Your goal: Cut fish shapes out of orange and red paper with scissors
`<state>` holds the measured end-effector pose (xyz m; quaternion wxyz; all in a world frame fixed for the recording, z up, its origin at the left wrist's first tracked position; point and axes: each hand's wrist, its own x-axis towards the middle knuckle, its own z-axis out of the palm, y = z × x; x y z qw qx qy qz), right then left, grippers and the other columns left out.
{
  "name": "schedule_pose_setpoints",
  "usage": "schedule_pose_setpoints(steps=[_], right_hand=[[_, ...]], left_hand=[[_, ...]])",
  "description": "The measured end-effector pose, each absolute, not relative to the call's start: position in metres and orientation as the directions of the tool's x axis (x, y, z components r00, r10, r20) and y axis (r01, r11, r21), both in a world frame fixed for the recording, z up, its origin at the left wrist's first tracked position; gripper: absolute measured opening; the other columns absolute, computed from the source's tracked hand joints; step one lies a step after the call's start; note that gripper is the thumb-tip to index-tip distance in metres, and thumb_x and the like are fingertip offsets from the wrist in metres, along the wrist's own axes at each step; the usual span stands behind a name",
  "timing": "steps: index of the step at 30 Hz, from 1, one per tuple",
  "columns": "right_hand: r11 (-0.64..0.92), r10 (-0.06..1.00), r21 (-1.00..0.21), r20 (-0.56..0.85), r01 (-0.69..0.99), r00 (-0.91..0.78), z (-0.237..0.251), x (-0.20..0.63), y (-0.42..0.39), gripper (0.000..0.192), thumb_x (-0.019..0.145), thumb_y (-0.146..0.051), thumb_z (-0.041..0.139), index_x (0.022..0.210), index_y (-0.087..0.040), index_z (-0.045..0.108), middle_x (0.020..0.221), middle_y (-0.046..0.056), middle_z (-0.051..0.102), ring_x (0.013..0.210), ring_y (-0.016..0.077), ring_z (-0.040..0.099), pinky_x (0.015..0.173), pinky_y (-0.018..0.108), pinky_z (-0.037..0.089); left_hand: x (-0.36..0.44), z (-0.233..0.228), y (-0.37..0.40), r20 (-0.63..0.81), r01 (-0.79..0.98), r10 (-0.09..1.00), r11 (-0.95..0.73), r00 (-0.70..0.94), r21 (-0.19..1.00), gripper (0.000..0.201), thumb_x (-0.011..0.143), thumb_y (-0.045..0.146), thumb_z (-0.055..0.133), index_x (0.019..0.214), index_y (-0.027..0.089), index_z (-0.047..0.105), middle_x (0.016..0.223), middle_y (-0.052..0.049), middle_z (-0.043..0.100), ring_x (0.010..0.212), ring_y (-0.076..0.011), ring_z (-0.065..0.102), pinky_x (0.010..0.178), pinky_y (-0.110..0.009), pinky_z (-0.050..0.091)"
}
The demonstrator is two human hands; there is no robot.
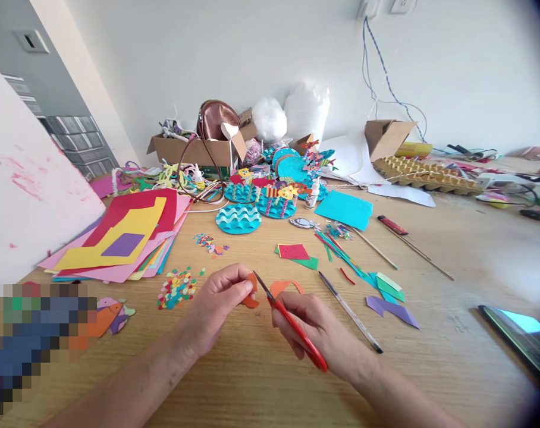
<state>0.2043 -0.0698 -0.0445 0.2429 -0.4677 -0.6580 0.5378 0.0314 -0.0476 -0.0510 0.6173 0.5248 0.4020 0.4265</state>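
A small orange paper scrap [251,291], curved and partly cut, is pinched in the left hand [219,297] just above the desk [452,261] so the red-handled scissors [292,324], gripped in the right hand [317,327], can meet its edge, near an orange offcut [286,286] and confetti dots [177,289].

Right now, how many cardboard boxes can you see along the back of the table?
2. One open cardboard box stands back left with a brown bag inside; the other open cardboard box is back right, behind the egg tray. More may be hidden behind the clutter.
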Motion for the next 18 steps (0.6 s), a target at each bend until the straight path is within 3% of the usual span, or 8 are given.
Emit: schedule_pose_setpoints(steps=[6, 11, 15, 18], right_hand=[[-0.099, 0.881, -0.963, -0.202, 0.251, -0.428, -0.037, 0.208, -0.066, 0.032, 0.08, -0.041, 0.048, 0.058, -0.019, 0.04, 0.045, -0.007, 0.04, 0.041, 0.0072, 0.038, 0.041, 0.019, 0.028], [-0.137, 0.915, -0.971, -0.2, 0.196, -0.351, -0.034, 0.208, -0.064, 0.018, 0.068, -0.028, 0.062, 0.072, -0.018, 0.048, 0.059, -0.006, 0.047, 0.049, 0.0071, 0.039, 0.043, 0.018, 0.029], [-0.115, 0.907, -0.976, -0.179, 0.184, -0.38, -0.042, 0.206, -0.061, 0.015, 0.066, -0.02, 0.063, 0.072, -0.017, 0.05, 0.061, -0.006, 0.048, 0.05, 0.0061, 0.038, 0.043, 0.018, 0.029], [-0.092, 0.905, -0.976, -0.166, 0.2, -0.393, -0.049, 0.205, -0.06, 0.012, 0.065, -0.013, 0.06, 0.069, -0.016, 0.049, 0.06, -0.006, 0.047, 0.05, 0.0061, 0.039, 0.043, 0.017, 0.029]], left_hand=[[0.031, -0.046, -0.047, -0.096, -0.011, 0.893, 0.113, 0.44, 0.994, 0.009, 0.076, 0.02, 0.049, 0.067, 0.017, 0.051, 0.065, 0.003, 0.054, 0.063, -0.0106, 0.05, 0.063, -0.024, 0.041], [0.031, -0.044, -0.046, -0.248, 0.236, 0.772, 0.13, 0.585, 0.963, 0.007, 0.071, 0.019, 0.048, 0.065, 0.017, 0.048, 0.061, 0.004, 0.052, 0.06, -0.011, 0.049, 0.059, -0.024, 0.038], [0.032, -0.049, -0.046, -0.385, 0.496, 0.71, 0.056, 0.591, 0.866, 0.006, 0.069, 0.019, 0.048, 0.064, 0.018, 0.047, 0.058, 0.005, 0.048, 0.057, -0.0108, 0.044, 0.053, -0.023, 0.032], [0.033, -0.052, -0.046, -0.408, 0.535, 0.689, 0.035, 0.599, 0.844, 0.006, 0.068, 0.02, 0.049, 0.063, 0.019, 0.045, 0.058, 0.006, 0.043, 0.055, -0.0106, 0.041, 0.05, -0.023, 0.029]])
